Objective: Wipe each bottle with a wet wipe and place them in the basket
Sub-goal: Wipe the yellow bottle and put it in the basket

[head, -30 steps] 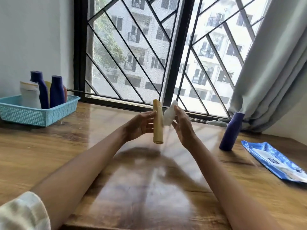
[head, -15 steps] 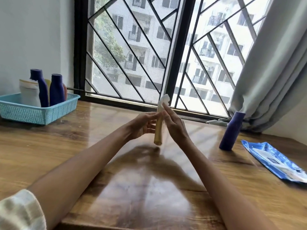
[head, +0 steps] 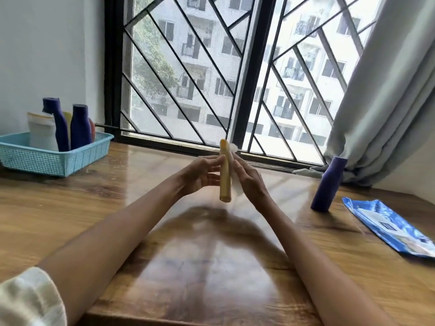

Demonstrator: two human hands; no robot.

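Daylight from a barred window falls on a glossy wooden desk. Fingers of the left hand curl lightly round a slim yellow bottle, held upright above the desk, long axis vertical. The right hand presses a white wet wipe against the bottle's right side, fingers laid flat along it. Outward to the left, the blue basket holds several bottles, so the left hand is nearer for the drop-off. Right, a purple bottle stands unwiped beside the wipes pack.
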